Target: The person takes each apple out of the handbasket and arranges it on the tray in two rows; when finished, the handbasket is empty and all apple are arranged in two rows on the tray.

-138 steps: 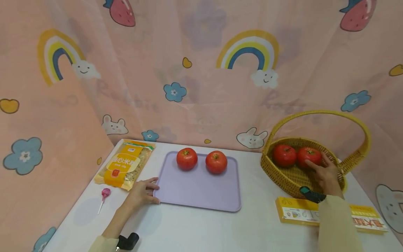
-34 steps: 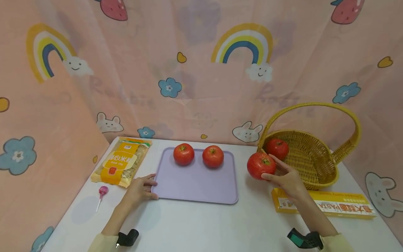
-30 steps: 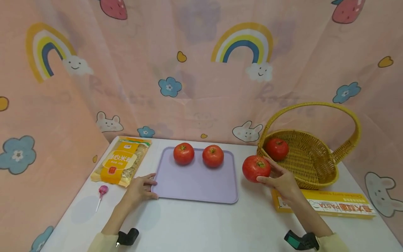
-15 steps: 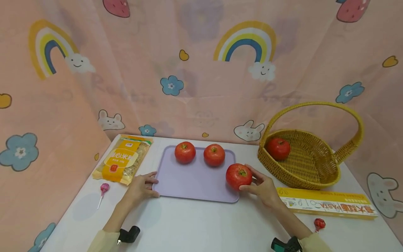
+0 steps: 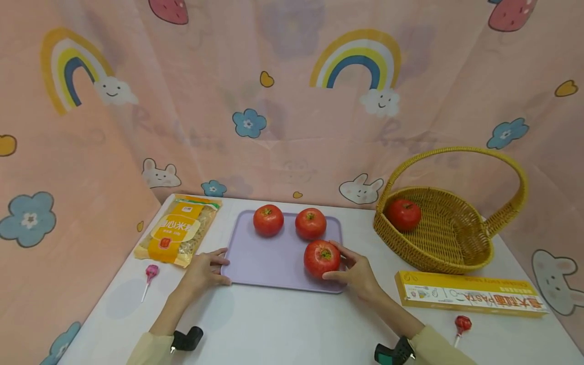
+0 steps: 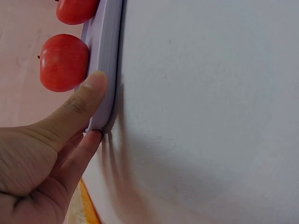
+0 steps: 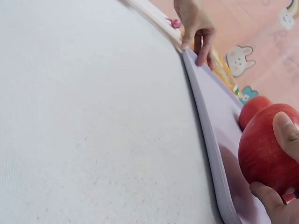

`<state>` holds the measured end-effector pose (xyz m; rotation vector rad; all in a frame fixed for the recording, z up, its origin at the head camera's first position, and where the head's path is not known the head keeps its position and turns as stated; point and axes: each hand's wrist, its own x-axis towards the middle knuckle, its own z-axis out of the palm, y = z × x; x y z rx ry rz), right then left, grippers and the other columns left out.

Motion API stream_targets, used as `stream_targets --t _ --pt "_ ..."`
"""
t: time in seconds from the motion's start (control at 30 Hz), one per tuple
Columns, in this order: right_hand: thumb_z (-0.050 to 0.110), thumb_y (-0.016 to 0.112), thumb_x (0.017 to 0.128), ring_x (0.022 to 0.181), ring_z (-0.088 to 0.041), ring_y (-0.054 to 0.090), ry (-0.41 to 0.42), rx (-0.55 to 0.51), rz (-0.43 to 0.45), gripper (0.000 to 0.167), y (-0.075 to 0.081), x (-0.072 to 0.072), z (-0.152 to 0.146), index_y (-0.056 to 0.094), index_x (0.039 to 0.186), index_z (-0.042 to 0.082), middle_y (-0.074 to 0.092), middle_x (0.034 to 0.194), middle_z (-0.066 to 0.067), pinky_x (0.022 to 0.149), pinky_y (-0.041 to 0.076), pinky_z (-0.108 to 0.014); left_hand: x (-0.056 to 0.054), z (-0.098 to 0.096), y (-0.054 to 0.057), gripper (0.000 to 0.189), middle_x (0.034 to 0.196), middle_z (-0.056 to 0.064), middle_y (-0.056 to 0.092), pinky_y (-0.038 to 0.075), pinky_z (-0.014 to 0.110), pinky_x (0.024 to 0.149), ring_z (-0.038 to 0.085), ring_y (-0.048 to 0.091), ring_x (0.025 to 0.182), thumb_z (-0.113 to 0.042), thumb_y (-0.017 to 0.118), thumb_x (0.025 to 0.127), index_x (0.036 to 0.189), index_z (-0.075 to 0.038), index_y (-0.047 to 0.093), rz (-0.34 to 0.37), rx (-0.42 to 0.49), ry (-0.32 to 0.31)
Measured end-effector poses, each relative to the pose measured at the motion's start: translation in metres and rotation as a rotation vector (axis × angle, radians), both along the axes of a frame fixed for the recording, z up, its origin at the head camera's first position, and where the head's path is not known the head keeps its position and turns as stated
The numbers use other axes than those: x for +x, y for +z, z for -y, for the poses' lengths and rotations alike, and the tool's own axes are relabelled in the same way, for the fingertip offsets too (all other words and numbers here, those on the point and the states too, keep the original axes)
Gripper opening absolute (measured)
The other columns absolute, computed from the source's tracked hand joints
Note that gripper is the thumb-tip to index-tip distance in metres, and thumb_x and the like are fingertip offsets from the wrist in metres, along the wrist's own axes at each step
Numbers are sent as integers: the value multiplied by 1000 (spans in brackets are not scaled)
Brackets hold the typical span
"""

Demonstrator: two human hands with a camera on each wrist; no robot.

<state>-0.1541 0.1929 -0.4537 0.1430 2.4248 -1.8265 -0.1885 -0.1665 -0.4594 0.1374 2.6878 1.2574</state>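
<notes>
My right hand (image 5: 356, 274) holds a red tomato (image 5: 319, 257) between thumb and fingers, over the right part of the lilac tray (image 5: 269, 271). In the right wrist view the held tomato (image 7: 268, 149) casts a shadow on the tray; whether it touches the tray I cannot tell. Two tomatoes, one left (image 5: 268, 220) and one right (image 5: 311, 223), sit along the tray's back. At the tray's left front corner my left hand (image 5: 201, 274) grips the rim, its thumb (image 6: 91, 91) on the front wall. Another tomato (image 5: 403, 214) lies in the yellow wicker basket (image 5: 449, 238).
A yellow pasta box (image 5: 470, 294) lies before the basket, with a red lollipop (image 5: 463, 323) nearer the front. On the left are a bag of dry food (image 5: 178, 233) and a pink lollipop (image 5: 151, 272). A patterned pink cloth (image 5: 292, 152) hangs behind the white table (image 5: 283, 324).
My right hand took a tomato out of the basket and carried it left to the tray. The red lollipop and the whole pasta box came into sight. My left hand stayed at the tray.
</notes>
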Motion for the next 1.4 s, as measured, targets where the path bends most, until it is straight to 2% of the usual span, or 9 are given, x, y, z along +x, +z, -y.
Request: stream_targets --t 0.2,0.67,1.03,1.4 --pt "9 83 73 122 -31 49 -9 -6 -21 73 -2 1 17 51 139 11 52 139 -13 100 46 -44 -1 0 -1 43 137 15 53 54 29 83 32 60 114 1 85 64 105 3 71 -14 -7 -6" --pt "4 84 70 116 -31 54 39 -36 -82 71 -2 -1 57 56 135 8 57 132 -15 93 52 -43 -4 0 -3 44 137 15 53 54 30 85 33 60 114 1 86 63 105 3 71 -6 1 -5" --pt "9 85 71 116 -33 55 107 -63 -58 72 -2 -8 84 54 136 8 55 135 -17 92 53 -40 -2 1 -3 44 138 15 53 54 30 85 33 59 115 0 86 63 105 3 71 0 -15 1" --pt "4 84 71 105 -27 59 107 -129 -26 72 -2 -19 106 54 136 6 56 132 -19 89 54 -37 -1 1 -1 45 138 14 52 53 31 87 34 56 119 -2 86 64 107 1 71 -8 -40 0"
